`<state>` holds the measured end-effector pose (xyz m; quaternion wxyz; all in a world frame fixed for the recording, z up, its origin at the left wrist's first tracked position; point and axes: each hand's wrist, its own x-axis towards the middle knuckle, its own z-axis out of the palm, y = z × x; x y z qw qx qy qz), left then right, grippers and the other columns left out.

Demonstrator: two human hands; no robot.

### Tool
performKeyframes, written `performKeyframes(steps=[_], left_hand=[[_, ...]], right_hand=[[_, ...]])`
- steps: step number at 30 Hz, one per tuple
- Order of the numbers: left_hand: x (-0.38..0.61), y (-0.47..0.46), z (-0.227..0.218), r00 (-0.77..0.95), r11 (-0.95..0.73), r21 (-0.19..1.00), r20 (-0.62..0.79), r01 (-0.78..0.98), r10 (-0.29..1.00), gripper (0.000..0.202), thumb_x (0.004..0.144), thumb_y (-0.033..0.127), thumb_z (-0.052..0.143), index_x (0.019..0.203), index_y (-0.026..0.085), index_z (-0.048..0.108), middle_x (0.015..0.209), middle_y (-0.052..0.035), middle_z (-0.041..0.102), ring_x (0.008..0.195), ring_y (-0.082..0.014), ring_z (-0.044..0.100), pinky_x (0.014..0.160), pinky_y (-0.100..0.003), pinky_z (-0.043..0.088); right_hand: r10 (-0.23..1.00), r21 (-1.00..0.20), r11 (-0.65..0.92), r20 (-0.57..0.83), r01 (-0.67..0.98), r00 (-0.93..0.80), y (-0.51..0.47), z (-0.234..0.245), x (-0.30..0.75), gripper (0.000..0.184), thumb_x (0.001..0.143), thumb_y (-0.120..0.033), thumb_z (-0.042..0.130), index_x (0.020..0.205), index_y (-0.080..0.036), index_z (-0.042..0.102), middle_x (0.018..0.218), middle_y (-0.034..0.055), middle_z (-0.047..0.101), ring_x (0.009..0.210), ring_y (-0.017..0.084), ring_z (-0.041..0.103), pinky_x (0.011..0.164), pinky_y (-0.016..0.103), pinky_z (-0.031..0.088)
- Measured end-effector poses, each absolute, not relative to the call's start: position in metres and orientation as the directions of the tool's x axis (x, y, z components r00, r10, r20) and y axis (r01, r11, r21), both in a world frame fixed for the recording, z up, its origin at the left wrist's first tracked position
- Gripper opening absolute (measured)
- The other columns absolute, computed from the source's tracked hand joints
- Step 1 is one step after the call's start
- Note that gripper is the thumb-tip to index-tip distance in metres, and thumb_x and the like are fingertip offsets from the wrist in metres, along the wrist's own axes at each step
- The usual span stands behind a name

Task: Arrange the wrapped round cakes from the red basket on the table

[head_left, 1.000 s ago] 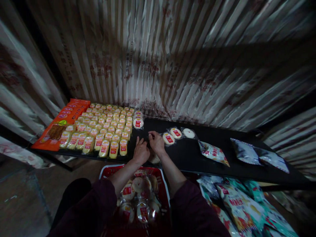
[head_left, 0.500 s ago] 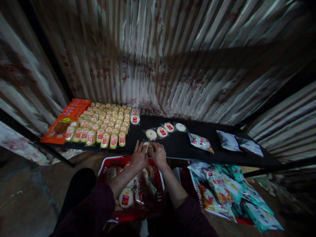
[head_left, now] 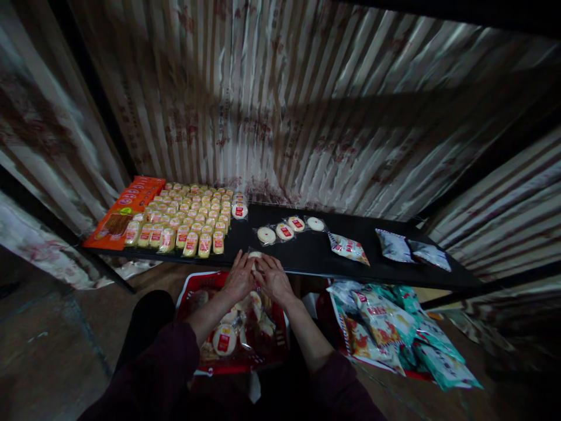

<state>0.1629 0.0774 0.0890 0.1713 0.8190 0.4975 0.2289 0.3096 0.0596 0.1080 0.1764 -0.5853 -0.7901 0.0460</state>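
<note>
Between my two hands, at the front edge of the black shelf (head_left: pixel 302 257), is a round pale pastry in clear wrap (head_left: pixel 254 255). My left hand (head_left: pixel 239 279) grips it from the left, its fingers stretched forward. From the right, my right hand (head_left: pixel 275 280) closes on the same pastry, fingers bent over it and hiding part of it. Just beyond my hands lie several wrapped round pastries (head_left: pixel 284 231) in a slanting row, some with red labels. Below my wrists, a red basket (head_left: pixel 186 298) holds more wrapped round pastries (head_left: pixel 224 340).
Small yellow wrapped cakes (head_left: pixel 190 244) stand in rows at the left of the shelf, beside an orange packet (head_left: pixel 125 219). Further right lie a white-and-red snack bag (head_left: pixel 348 248) and silvery bags (head_left: pixel 393 245). A second basket (head_left: pixel 326 310) holds snack bags (head_left: pixel 385 316).
The view has shifted slightly. Both hands stay at the shelf's front edge on the wrapped pastry, and my right hand's fingers now reach further over it.
</note>
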Motion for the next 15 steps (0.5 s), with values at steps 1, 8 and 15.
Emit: performKeyframes(steps=[1, 8, 15], left_hand=[[0.161, 0.077, 0.088, 0.411, -0.453, 0.510, 0.202, 0.731, 0.889, 0.050, 0.080, 0.010, 0.045, 0.130, 0.007, 0.049, 0.141, -0.0179, 0.046, 0.143, -0.0271, 0.021, 0.115, -0.049, 0.029], [0.155, 0.075, 0.086, 0.414, -0.439, 0.542, 0.177, 0.716, 0.893, 0.051, 0.079, 0.004, 0.042, 0.130, 0.007, 0.049, 0.140, -0.0185, 0.047, 0.142, -0.0251, 0.023, 0.115, -0.045, 0.028], [0.146, 0.070, 0.079, 0.292, -0.381, 0.657, 0.247, 0.650, 0.924, 0.052, 0.076, 0.002, 0.041, 0.126, 0.009, 0.052, 0.133, -0.0153, 0.053, 0.136, -0.0235, 0.036, 0.114, -0.045, 0.032]], right_hand=[[0.942, -0.273, 0.316, 0.204, 0.909, -0.266, 0.058, 0.109, 0.311, 0.044, 0.089, -0.031, 0.051, 0.129, -0.014, 0.054, 0.137, 0.0156, 0.051, 0.128, 0.027, 0.041, 0.105, 0.043, 0.038], [0.957, -0.216, 0.252, 0.202, 0.943, -0.210, 0.051, 0.107, 0.301, 0.050, 0.081, -0.012, 0.052, 0.131, -0.018, 0.052, 0.138, 0.0123, 0.050, 0.125, 0.027, 0.041, 0.101, 0.042, 0.040], [0.916, -0.246, 0.307, 0.338, 0.919, -0.215, 0.042, 0.094, 0.288, 0.042, 0.084, -0.015, 0.048, 0.126, -0.016, 0.057, 0.131, 0.0128, 0.056, 0.121, 0.027, 0.045, 0.102, 0.042, 0.041]])
